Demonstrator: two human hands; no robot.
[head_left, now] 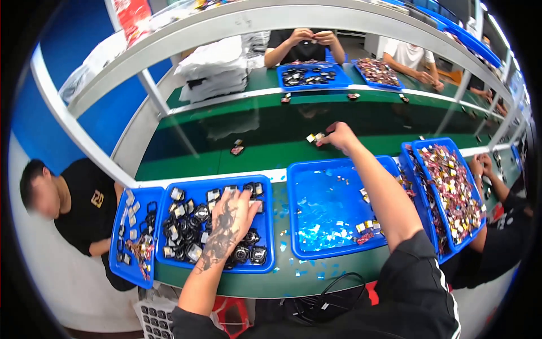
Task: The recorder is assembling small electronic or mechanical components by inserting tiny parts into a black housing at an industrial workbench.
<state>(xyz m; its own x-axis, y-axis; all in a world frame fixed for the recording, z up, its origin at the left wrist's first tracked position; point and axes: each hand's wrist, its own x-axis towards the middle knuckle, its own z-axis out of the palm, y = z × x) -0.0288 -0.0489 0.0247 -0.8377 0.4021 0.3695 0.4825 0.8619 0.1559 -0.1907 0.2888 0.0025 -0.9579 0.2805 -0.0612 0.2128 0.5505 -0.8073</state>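
Person sorting small parts from blue trays at a green desk.
Left hand, fingers spread, rests on black parts in a tray; right hand at 12 o'clock pinches a small packet over the belt.

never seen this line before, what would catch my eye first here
Bright blue trays on the green bench stand out. The left hand rests in a tray of small black parts, while the right hand reaches out over the dark conveyor belt. At right, another tray brims with shiny pink and gold pieces.

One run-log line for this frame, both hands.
left hand: reaching into blue plastic tray of small black parts | right hand: over dark green conveyor belt, at small wrapped piece, grip unclear
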